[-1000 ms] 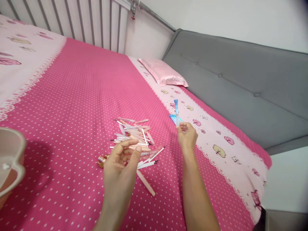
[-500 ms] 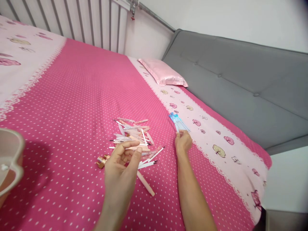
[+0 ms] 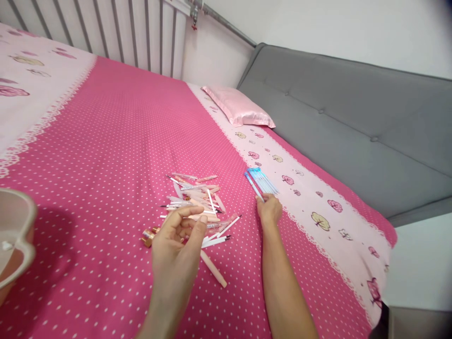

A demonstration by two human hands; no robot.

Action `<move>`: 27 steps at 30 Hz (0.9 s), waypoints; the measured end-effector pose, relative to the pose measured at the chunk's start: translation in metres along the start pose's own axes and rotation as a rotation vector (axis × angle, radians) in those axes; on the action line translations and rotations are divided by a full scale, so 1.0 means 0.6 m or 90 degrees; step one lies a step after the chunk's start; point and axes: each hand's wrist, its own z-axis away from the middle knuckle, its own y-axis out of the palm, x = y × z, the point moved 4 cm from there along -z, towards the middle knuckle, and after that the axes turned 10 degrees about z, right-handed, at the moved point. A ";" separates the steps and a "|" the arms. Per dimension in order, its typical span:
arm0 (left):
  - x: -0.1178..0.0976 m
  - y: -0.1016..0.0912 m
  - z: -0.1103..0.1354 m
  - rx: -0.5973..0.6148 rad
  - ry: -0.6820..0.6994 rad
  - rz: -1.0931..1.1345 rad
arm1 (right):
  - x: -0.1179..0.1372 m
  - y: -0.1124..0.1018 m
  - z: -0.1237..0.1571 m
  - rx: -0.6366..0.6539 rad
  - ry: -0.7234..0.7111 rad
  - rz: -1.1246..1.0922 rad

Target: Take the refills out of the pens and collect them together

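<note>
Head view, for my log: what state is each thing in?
Left hand: half-curled, seemingly empty
Right hand: closed, pinching
Held blue pen: gripped at near end
Other blue pens: lying side by side
Pale pens: loosely heaped
Pillow: lying flat
Container: upright, partly visible

A deep-pink bedspread [image 3: 116, 127] with white dots covers the bed, crossed by pale bands [image 3: 319, 221] printed with small trees and edged in lace pattern. A glossy pink pillow [image 3: 238, 107] lies near the grey, buttoned headboard [image 3: 325, 122]. Beyond the bed's far edge stands a white slatted radiator [image 3: 106, 33], with a red-handled valve [image 3: 194, 19] and a metal pipe [image 3: 229, 25] along the pale wall [image 3: 346, 28]. At the left edge sits a partly visible beige container [image 3: 30, 209] with a curved rim.
</note>
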 end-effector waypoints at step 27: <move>0.003 0.000 0.001 0.050 0.035 -0.061 | -0.029 0.001 0.001 -0.003 0.104 -0.010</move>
